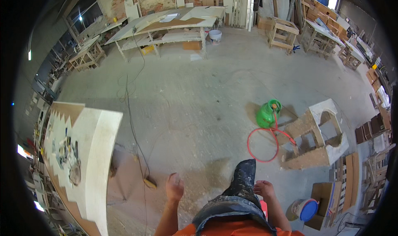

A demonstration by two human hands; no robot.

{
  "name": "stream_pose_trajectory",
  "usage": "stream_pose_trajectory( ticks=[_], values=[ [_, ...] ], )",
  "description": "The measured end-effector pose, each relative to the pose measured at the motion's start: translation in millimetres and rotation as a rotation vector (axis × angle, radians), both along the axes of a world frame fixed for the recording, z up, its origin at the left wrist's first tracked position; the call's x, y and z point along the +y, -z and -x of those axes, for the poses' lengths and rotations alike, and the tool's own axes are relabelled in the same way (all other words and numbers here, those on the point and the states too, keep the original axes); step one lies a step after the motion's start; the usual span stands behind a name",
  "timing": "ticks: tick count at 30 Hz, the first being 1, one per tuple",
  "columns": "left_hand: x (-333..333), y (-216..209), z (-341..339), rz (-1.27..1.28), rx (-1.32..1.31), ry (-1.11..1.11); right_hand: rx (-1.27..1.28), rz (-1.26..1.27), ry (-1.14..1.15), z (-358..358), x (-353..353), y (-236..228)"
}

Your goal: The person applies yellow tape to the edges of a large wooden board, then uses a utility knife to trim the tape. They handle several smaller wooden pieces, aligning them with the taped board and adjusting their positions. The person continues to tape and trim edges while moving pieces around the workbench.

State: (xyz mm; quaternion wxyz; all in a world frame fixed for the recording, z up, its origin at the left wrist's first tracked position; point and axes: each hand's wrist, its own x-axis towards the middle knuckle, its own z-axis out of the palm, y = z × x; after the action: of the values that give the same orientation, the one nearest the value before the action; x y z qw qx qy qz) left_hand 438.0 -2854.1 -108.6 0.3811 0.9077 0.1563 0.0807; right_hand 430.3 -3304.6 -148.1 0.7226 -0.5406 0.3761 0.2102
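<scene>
My left hand [175,188] hangs in the air over the floor, fingers loosely bent, with nothing seen in it. Beside my leg, my right hand [264,188] hangs with its fingers a little curled and apart, also empty. Between the hands a dark, stained boot [243,176] is stretched forward. Something red [264,208] shows between my right forearm and my leg; its kind is hidden. Neither hand touches a tool or a workpiece. Ahead on the right stands a green gas cylinder [267,115] with a red hose [248,147] looped on the floor.
A pale table [99,149] with several tools lies left. Near it a dark cable [132,124] crosses the dusty floor. At right are a wooden frame stand [317,132], a blue-lidded bucket [307,210] and a cardboard box [325,194]. A long worktable [166,22] stands far off.
</scene>
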Motion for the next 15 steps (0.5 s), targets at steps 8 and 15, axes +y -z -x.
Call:
stream_pose_trajectory(
  ticks=[8, 15],
  values=[
    [24, 37, -180, -0.185, 0.018, -0.109, -0.201, 0.124, -0.377, -373, 31, 86],
    [50, 22, -317, -0.065, 0.148, -0.488, -0.370, -0.081, -0.480, -679, 144, -37]
  ],
)
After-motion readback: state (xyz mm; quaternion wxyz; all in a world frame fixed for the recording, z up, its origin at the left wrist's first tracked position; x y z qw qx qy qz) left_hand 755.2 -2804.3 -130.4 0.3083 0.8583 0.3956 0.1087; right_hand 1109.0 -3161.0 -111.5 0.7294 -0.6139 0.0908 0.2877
